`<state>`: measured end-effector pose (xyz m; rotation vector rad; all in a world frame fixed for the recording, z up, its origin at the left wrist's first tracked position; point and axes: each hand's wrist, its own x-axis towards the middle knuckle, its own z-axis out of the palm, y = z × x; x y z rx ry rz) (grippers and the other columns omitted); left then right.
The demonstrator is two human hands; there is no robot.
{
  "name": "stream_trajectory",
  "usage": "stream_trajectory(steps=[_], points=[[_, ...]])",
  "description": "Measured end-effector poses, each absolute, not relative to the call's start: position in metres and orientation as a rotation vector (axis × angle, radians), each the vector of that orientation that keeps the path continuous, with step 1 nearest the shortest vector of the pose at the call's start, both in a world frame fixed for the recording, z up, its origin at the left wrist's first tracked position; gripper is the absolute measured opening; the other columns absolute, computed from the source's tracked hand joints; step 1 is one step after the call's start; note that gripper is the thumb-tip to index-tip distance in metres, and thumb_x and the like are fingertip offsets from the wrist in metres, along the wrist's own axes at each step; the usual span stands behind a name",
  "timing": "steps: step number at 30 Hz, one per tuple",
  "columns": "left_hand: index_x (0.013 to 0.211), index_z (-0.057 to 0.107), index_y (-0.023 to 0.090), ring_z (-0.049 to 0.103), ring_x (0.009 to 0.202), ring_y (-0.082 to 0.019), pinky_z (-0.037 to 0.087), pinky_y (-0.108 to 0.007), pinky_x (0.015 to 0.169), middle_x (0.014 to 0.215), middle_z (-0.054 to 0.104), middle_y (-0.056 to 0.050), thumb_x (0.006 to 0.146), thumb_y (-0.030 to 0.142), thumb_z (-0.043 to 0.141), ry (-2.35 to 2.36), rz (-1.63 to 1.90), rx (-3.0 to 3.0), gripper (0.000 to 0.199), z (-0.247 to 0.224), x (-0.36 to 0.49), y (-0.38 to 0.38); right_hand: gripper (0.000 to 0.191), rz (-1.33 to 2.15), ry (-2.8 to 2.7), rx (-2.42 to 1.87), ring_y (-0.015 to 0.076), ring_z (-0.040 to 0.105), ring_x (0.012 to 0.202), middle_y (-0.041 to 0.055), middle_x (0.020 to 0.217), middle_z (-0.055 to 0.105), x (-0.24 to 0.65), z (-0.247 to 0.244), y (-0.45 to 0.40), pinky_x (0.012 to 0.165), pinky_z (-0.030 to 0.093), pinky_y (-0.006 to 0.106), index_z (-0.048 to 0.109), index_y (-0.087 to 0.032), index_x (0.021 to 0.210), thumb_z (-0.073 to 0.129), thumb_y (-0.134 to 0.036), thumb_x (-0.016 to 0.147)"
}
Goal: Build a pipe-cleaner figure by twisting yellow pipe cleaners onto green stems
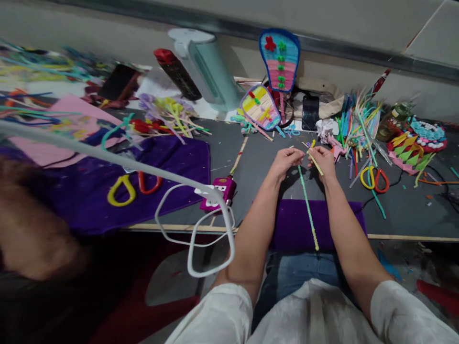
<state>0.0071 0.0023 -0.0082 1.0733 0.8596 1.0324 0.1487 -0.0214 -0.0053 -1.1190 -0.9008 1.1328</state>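
My left hand (pixel 287 161) is closed in a pinch above the grey table. From beside its fingertips a long light-green pipe cleaner (pixel 307 200) runs down over the purple cloth (pixel 292 224) at the table's front edge. A pale-yellow pipe cleaner (pixel 316 162) is pinched in my right hand (pixel 324 160), one end pointing down toward me. The fingertips of both hands almost meet, and small bits between them are too fine to make out. Right of my hands lie scissors (pixel 381 181) with yellow and red handles.
Bundled pipe cleaners (pixel 362 124) stand at back right beside a glass jar (pixel 394 119). Two decorated fans (pixel 281 59) lean near a kettle (pixel 211 71). A white cable (pixel 229 239) loops by a purple power strip (pixel 218 193). Another person's blurred arm (pixel 36 224) is at left.
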Motion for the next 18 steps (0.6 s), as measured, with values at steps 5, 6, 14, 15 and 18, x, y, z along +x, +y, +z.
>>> stream_trajectory(steps=[5, 6, 14, 15, 18], points=[[0.073, 0.069, 0.012, 0.054, 0.054, -0.007, 0.048, -0.024, 0.063, 0.062, 0.061, 0.000, 0.059, 0.036, 0.079, 0.826, 1.028, 0.976, 0.029, -0.0119, 0.0082, 0.0060, 0.036, 1.314, -0.826, -1.015, 0.0070, 0.053, 0.047, -0.0030, 0.062, 0.064, 0.1518, -0.0027, -0.0221, 0.042, 0.049, 0.019, 0.063, -0.018, 0.075, 0.078, -0.048, 0.061], [0.073, 0.069, 0.012, 0.053, 0.053, -0.007, 0.048, -0.023, 0.063, 0.061, 0.060, 0.000, 0.059, 0.035, 0.078, 0.824, 1.022, 0.954, 0.029, -0.0120, 0.0082, 0.0064, 0.036, 1.337, -0.830, -0.999, 0.0072, 0.054, 0.049, -0.0028, 0.064, 0.065, 0.1519, -0.0021, -0.0226, 0.043, 0.049, 0.019, 0.064, -0.019, 0.077, 0.079, -0.046, 0.060], [0.068, 0.067, 0.011, 0.052, 0.050, -0.006, 0.044, -0.021, 0.055, 0.059, 0.060, 0.000, 0.057, 0.031, 0.076, 0.818, 1.014, 0.905, 0.024, -0.0101, 0.0095, 0.0058, 0.035, 1.342, -0.922, -0.967, 0.0076, 0.058, 0.062, -0.0029, 0.077, 0.066, 0.1509, -0.0034, -0.0243, 0.049, 0.047, 0.016, 0.069, -0.020, 0.086, 0.081, -0.036, 0.058], [0.068, 0.067, 0.012, 0.052, 0.050, -0.007, 0.043, -0.021, 0.055, 0.059, 0.061, -0.001, 0.057, 0.031, 0.077, 0.822, 1.009, 0.910, 0.024, -0.0094, 0.0099, 0.0052, 0.035, 1.328, -0.917, -0.978, 0.0076, 0.057, 0.062, -0.0029, 0.076, 0.065, 0.1508, -0.0040, -0.0238, 0.048, 0.046, 0.016, 0.069, -0.020, 0.084, 0.081, -0.037, 0.057], [0.068, 0.067, 0.012, 0.052, 0.050, -0.007, 0.044, -0.022, 0.055, 0.058, 0.061, -0.001, 0.057, 0.031, 0.076, 0.842, 1.008, 0.929, 0.024, -0.0076, 0.0108, 0.0035, 0.035, 1.289, -0.913, -1.006, 0.0076, 0.055, 0.061, -0.0033, 0.073, 0.063, 0.1504, -0.0056, -0.0221, 0.048, 0.045, 0.016, 0.068, -0.020, 0.081, 0.081, -0.038, 0.055]])
